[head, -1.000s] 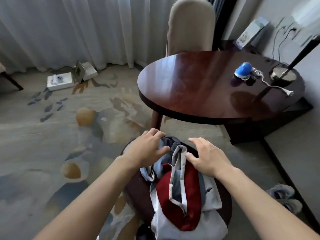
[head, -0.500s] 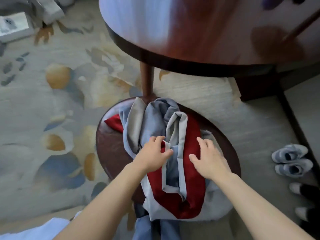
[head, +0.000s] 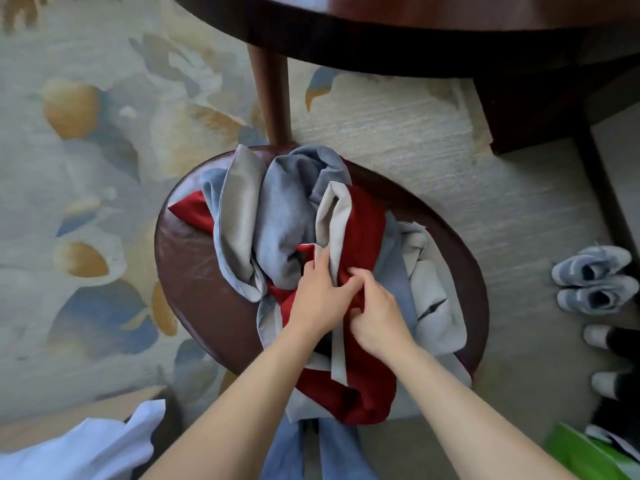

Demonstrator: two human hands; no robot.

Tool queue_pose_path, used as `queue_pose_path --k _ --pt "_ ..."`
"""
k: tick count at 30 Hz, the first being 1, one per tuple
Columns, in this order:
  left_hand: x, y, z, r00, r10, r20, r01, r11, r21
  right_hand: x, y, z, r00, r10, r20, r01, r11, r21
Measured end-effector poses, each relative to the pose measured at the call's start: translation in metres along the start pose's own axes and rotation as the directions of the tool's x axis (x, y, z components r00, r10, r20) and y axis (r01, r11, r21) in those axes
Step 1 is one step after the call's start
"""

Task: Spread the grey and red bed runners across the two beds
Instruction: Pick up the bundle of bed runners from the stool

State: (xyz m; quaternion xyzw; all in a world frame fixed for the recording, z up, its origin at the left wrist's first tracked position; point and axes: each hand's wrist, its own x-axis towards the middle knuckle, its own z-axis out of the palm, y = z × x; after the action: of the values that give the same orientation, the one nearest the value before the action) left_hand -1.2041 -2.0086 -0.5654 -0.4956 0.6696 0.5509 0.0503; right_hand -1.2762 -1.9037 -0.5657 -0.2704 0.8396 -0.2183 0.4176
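A crumpled heap of grey and red bed runners [head: 287, 216] lies on a round dark leather stool [head: 194, 271] right below me. Grey folds pile up at the far side, and a red band [head: 367, 223] runs down the middle toward me. My left hand [head: 318, 296] digs into the heap's centre, its fingers curled into the red and grey cloth. My right hand [head: 377, 313] sits just beside it, touching it, and grips a fold of the red cloth. The beds are out of view.
A dark round wooden table [head: 433, 32] overhangs the far side, its leg [head: 272, 98] standing just behind the stool. Patterned carpet [head: 86, 150] spreads left. Grey slippers [head: 592, 278] and black-and-white ones [head: 613, 358] lie at right. White fabric [head: 79, 448] shows bottom left, a green bag [head: 585, 455] bottom right.
My view tipped down and closer to the stool. Both hands came together from resting on top of the heap and closed on the cloth at its centre.
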Motion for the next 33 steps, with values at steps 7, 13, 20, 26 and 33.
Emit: queue_pose_path --k 7,13,20,26,33 --pt "-0.002 0.006 -0.012 0.970 0.243 0.001 -0.221 0.881 0.419 -0.006 0.004 -0.003 0.975 -0.156 -0.158 0.092 0.931 -0.353" --pt "-0.014 -0.008 -0.028 0.935 0.293 0.198 -0.335 0.551 0.764 0.011 0.007 -0.005 0.998 -0.042 -0.053 0.019 0.928 -0.371" --pt "-0.025 -0.007 -0.050 0.900 0.386 0.203 -0.418 0.630 0.655 0.016 0.007 0.014 0.999 -0.035 -0.009 0.032 0.975 -0.221" --pt "-0.020 0.011 -0.071 0.808 0.515 0.286 -0.526 0.410 0.746 0.001 -0.018 0.005 0.976 -0.211 0.054 0.217 0.950 -0.225" --pt "-0.021 -0.002 -0.068 0.875 0.255 0.411 -0.483 0.522 0.703 -0.018 -0.021 -0.003 0.937 -0.349 -0.028 0.336 0.918 -0.212"
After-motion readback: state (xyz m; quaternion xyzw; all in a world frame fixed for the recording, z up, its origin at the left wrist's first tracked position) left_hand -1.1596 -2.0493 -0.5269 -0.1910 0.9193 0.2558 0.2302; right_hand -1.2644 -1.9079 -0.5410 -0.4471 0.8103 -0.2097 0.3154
